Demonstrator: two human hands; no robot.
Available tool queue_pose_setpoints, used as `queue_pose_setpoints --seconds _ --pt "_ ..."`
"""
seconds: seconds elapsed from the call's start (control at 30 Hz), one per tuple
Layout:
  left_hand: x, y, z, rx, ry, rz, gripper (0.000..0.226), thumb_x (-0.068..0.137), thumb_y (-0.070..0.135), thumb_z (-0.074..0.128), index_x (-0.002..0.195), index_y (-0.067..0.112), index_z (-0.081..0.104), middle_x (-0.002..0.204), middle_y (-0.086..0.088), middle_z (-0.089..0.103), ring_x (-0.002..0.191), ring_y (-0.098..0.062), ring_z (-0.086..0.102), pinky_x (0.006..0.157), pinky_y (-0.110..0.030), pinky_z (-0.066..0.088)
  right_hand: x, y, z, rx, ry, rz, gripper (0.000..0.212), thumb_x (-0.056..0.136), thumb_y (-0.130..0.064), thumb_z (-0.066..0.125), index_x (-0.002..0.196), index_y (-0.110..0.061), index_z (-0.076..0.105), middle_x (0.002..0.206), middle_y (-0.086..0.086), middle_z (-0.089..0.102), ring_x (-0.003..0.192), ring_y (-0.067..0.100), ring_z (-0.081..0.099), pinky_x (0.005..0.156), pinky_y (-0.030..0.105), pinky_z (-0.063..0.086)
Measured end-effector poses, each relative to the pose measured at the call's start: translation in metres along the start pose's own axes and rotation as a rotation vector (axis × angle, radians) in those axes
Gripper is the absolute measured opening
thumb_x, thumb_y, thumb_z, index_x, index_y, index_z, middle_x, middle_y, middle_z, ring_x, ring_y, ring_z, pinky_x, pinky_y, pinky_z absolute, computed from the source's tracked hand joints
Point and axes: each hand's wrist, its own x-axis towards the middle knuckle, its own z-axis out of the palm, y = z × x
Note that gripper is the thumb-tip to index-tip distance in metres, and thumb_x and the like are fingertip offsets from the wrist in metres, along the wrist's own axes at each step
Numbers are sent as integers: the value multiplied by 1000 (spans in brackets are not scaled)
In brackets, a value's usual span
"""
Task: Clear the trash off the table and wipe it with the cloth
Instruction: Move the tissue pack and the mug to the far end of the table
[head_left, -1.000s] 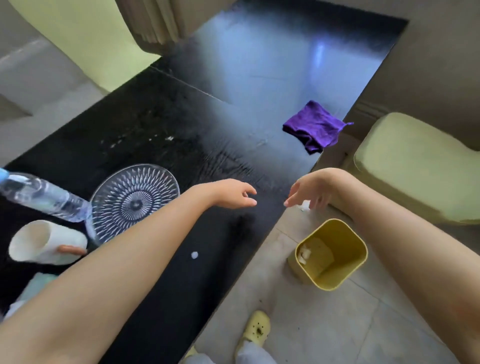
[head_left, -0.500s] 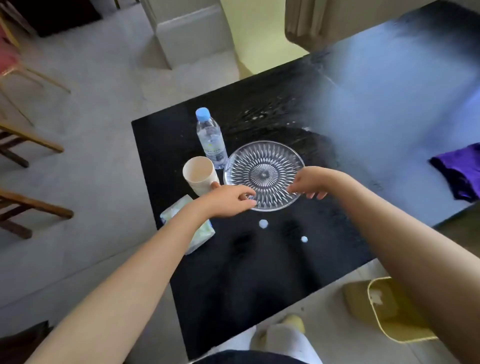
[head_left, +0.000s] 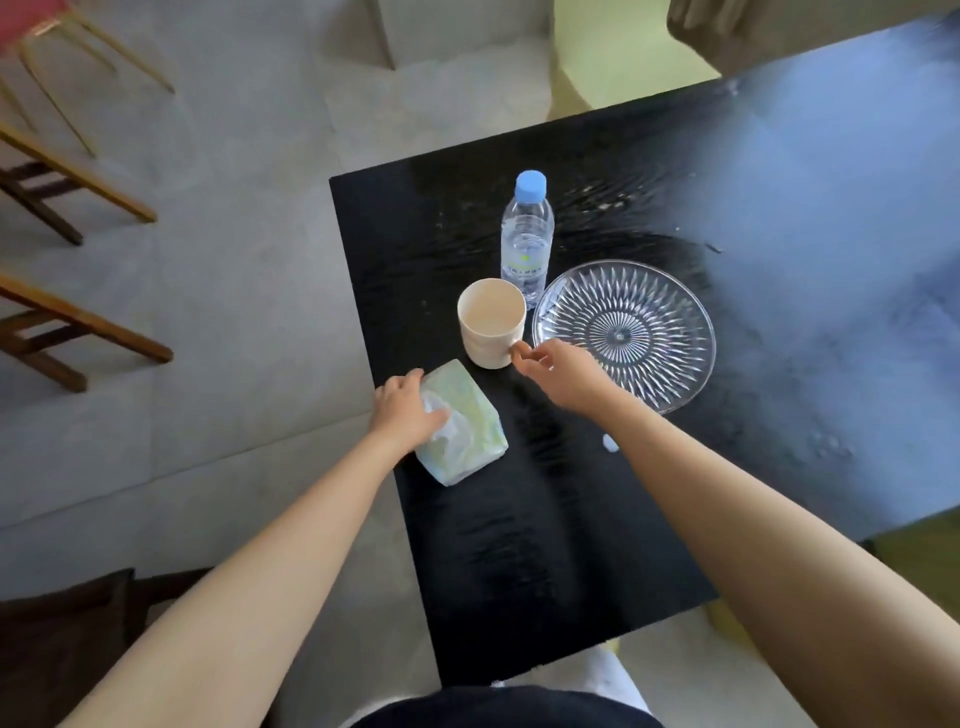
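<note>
The black table (head_left: 519, 545) carries a pale cup (head_left: 488, 332), a clear water bottle (head_left: 525, 239) with a blue cap, and a cut-glass plate (head_left: 639, 332). Near the left edge lies a soft tissue pack (head_left: 465, 436). My left hand (head_left: 405, 410) grips that pack, thumb on top and fingers over its far side. My right hand (head_left: 561, 371) has curled fingertips touching the cup's lower right side, over the plate's near rim. A small white scrap (head_left: 610, 443) lies by my right forearm. Fine crumbs (head_left: 831, 447) dot the table to the right. No cloth is in view.
Wooden chair legs (head_left: 78, 322) stand on the grey floor (head_left: 234, 260) to the left. A pale green seat (head_left: 613, 52) sits beyond the table's far edge. Glare washes out the table's right part.
The view swung left, so the purple cloth and yellow bin left the frame. My left hand moved from beside the plate onto the tissue pack. My right hand moved left to the cup.
</note>
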Motion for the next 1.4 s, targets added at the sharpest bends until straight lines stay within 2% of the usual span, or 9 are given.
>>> queue_pose_setpoints --seconds 0.23,0.4,0.53,0.63,0.77,1.03,1.2,1.3,1.4 --pt "24 -11 -2 -16 -10 5 69 76 37 71 134 10 45 134 -14 40 122 -32 47 98 -38 42 11 -5 18 79 44 32 48 92 -44 47 91 1 62 94 18 69 84 34 68 78 46 55" --pt "35 -16 -10 -232 -62 -64 42 74 27 73 109 11 55 118 -11 53 99 -27 57 73 -32 45 10 -9 24 224 69 76 37 90 -35 54 94 1 60 93 17 71 80 27 71 77 45 58" --pt "37 -20 -12 -485 -122 -102 25 76 14 71 86 16 48 97 -9 56 89 -24 57 80 -41 56 6 -10 24 206 109 70 36 90 -29 54 88 6 59 86 21 72 78 33 70 79 45 57" --pt "37 -18 -17 -628 -186 -134 20 79 7 69 88 15 53 91 -7 58 79 -19 57 63 -29 52 0 -7 20 158 137 49 33 89 -28 52 78 3 57 85 22 70 77 35 67 78 44 53" --pt "32 -5 -30 -752 -260 -137 25 80 -1 65 103 8 61 85 -6 64 76 -18 61 62 -28 52 -15 3 7 144 169 21 27 88 -26 54 75 -2 56 83 20 69 77 36 65 77 46 53" --pt "4 57 -56 -692 -305 57 11 82 -1 64 83 10 63 81 -8 64 59 -11 66 45 -17 54 -51 40 -72 137 261 -13 25 90 -23 55 90 0 65 85 16 73 75 30 71 73 38 57" --pt "-20 124 -43 -699 -338 134 8 85 4 63 86 12 63 85 -5 66 74 -16 63 53 -19 57 -81 90 -137 128 354 16 27 88 -22 56 82 3 63 79 17 73 76 32 69 76 40 57" --pt "-33 177 -24 -719 -333 175 8 87 4 61 86 12 59 86 -7 64 74 -17 62 56 -22 57 -103 123 -177 115 379 29 25 91 -24 55 83 -1 62 78 16 71 65 26 67 70 31 55" --pt "-43 235 -2 -752 -283 212 9 85 2 62 89 9 57 85 -11 62 69 -21 59 64 -32 52 -122 155 -220 84 396 50 24 92 -26 54 80 -5 61 82 18 73 71 29 70 75 36 55"
